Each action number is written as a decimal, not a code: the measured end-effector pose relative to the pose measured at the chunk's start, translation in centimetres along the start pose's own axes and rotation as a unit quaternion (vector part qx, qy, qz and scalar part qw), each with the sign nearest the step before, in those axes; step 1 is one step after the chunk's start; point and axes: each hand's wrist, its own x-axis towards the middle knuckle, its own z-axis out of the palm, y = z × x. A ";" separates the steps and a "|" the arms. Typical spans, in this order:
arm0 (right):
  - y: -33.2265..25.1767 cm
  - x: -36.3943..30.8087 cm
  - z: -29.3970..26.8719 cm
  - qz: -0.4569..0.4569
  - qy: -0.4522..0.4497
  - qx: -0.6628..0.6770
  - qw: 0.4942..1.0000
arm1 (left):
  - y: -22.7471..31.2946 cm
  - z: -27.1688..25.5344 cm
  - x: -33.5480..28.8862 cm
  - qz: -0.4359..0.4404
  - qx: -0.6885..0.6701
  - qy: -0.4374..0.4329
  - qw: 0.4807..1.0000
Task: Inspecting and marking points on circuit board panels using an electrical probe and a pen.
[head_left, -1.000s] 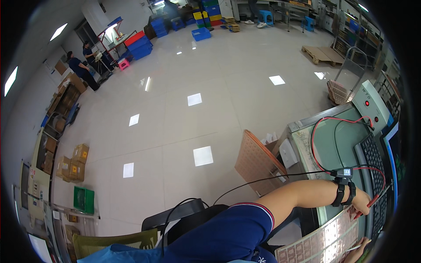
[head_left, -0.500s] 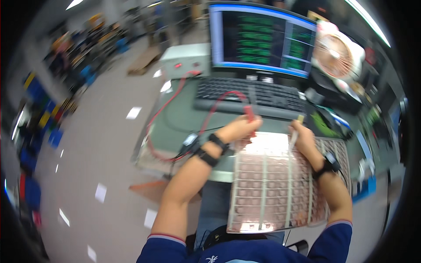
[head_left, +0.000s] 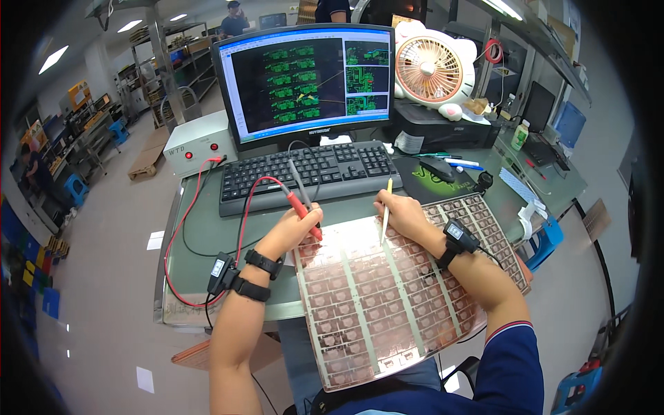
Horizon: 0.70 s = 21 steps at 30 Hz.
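The green desk (head_left: 283, 294) stands in a workshop, with three other people beyond it: one (head_left: 234, 22) behind the monitor (head_left: 290, 79), a second (head_left: 333, 12) cut off above it and a third (head_left: 32, 169) far left. From my head, my only view, much has swung round: a second ago I looked across the floor, with the panel (head_left: 373, 297) at the lower right; half a second ago everything blurred. Now the view is sharp and the panel lies square before me, so I can see screen and work together. It slants from the desk's near side down over my lap.

My left hand (head_left: 294, 228) is closed round the red probe (head_left: 299, 205), over the panel's far left corner; a grey stick (head_left: 299, 180) seems pinched in with it. My right hand (head_left: 407, 216) rests on the panel, fingers together on the white pen (head_left: 385, 225); whether either tip touches, I cannot tell.

I count one monitor, one keyboard (head_left: 304, 176), one mouse (head_left: 437, 168), one fan (head_left: 427, 69), one bottle (head_left: 520, 135), one tester box (head_left: 197, 145) with two red spots, and two strapped devices (head_left: 223, 273), one per forearm. Whether a second panel lies under the right side, I cannot tell.
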 end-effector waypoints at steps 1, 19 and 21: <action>-0.1 0.0 0.0 0.000 0.001 0.000 1.000 | 0.2 0.1 -0.1 -0.007 -0.006 0.005 1.000; 0.1 0.5 0.1 0.004 -0.013 0.000 1.000 | -0.2 -0.6 0.8 0.030 0.044 -0.005 0.999; 0.2 0.3 0.0 0.014 -0.025 0.001 1.000 | 0.2 -0.1 0.5 0.005 0.033 0.000 0.999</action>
